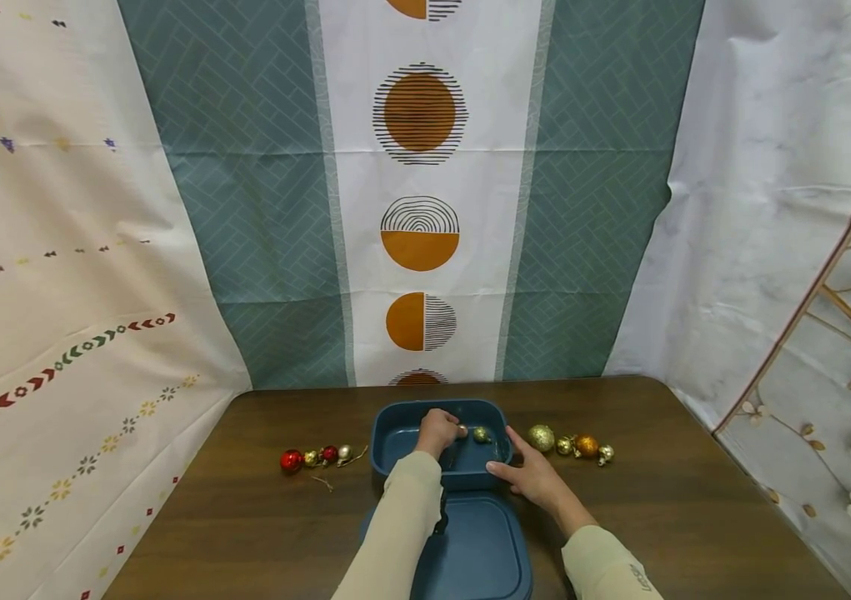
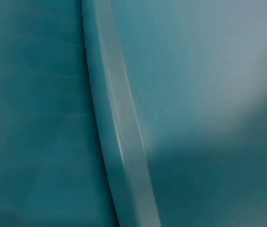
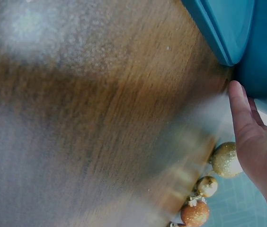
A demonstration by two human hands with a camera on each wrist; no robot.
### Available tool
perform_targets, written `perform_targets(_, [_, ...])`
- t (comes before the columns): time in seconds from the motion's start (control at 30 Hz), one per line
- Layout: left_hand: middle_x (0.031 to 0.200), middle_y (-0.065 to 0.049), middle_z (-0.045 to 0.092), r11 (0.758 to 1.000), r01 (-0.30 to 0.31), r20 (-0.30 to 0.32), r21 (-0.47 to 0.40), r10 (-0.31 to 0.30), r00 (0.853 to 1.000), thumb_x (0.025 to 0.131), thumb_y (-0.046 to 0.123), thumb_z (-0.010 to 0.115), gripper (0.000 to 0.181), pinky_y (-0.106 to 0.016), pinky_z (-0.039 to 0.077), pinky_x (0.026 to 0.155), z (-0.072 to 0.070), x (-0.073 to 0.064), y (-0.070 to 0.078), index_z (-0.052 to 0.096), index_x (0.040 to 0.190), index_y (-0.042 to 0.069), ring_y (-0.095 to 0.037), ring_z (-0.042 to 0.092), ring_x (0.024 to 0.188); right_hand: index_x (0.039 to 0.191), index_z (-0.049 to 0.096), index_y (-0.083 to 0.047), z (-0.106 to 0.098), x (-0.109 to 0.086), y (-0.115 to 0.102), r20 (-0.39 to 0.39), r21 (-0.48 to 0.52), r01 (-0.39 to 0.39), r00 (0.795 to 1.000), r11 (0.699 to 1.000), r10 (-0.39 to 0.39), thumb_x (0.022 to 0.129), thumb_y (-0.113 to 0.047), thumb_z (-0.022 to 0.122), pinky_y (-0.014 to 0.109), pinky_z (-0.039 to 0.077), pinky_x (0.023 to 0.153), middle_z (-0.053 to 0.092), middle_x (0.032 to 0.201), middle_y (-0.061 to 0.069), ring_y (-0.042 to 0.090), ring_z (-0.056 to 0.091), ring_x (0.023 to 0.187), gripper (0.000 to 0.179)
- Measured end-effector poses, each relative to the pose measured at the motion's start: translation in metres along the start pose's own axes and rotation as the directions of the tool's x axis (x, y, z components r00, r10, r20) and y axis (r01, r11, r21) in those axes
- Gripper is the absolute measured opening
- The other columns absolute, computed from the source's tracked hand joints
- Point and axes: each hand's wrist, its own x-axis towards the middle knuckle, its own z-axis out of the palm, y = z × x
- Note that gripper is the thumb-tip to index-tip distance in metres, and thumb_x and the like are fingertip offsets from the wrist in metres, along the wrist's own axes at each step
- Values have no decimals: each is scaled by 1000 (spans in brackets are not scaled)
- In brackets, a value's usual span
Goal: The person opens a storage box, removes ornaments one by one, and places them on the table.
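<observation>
A deep blue rectangular box (image 1: 402, 479) stands on the table. Inside it, my left hand (image 1: 438, 430) pinches a small pale-gold Christmas ball (image 1: 462, 431) at its fingertips. Just right of those fingers a greenish-gold Christmas ball (image 1: 481, 434) lies in the box. My right hand (image 1: 538, 477) rests against the box's right front corner, thumb on the front and straight fingers along the side; the right wrist view shows this hand (image 3: 261, 146) against the outer wall. In front of the box lies its blue lid (image 1: 473, 546). The left wrist view holds only blue plastic, without the hand.
Left of the box is a row of red and gold balls (image 1: 292, 461) with a loose string (image 1: 322, 482). To the right sit gold and orange balls (image 1: 586, 446). Behind the wooden table (image 1: 282, 533) hangs a patterned cloth (image 1: 417, 242).
</observation>
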Motion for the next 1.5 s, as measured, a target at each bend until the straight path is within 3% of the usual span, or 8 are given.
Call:
perform_targets(0.3, [107, -13, 70, 1000, -19, -5, 24, 19, 1000, 85, 12, 80, 23, -45, 54, 85, -4, -3, -3, 76, 104, 0, -30, 65, 99, 158, 23, -9, 3, -2, -2, 6, -7, 0, 1000, 1000, 0, 93, -23, 73, 48, 57, 80, 39, 144, 37, 35, 64, 106, 83])
perform_targets(0.73, [104, -11, 68, 1000, -1, 18, -22, 2, 1000, 86, 13, 78, 18, -45, 54, 83, -15, -9, -4, 75, 101, 2, -27, 64, 95, 158, 22, -8, 2, -2, -3, 26, 3, 12, 1000, 1000, -12, 92, -24, 73, 50, 56, 82, 35, 147, 36, 37, 63, 109, 85])
perform_targets(0.93, [102, -12, 68, 997, -55, 8, -58, 55, 998, 87, 12, 78, 19, -45, 55, 81, -27, -14, 2, 74, 101, 0, -28, 64, 93, 158, 21, -8, 2, -3, -4, 29, 7, 10, 1000, 1000, -10, 93, -25, 73, 49, 56, 82, 33, 148, 37, 37, 63, 109, 85])
perform_targets(1.17, [102, -11, 69, 987, -133, 42, -90, 137, 990, 88, 13, 76, 21, -45, 54, 86, -43, -20, 9, 73, 104, 0, -29, 65, 97, 158, 22, -7, 1, -3, -3, 25, 14, 20, 999, 1000, -20, 92, -22, 73, 50, 56, 81, 31, 149, 37, 37, 63, 108, 85])
perform_targets(1.5, [101, -8, 69, 972, -178, 71, -152, 191, 979, 90, 15, 75, 22, -45, 53, 89, -63, -25, 23, 73, 107, 2, -25, 63, 93, 158, 20, -7, -2, -3, -2, 35, 9, 22, 999, 1000, -23, 93, -24, 73, 50, 56, 82, 29, 150, 37, 39, 62, 111, 86])
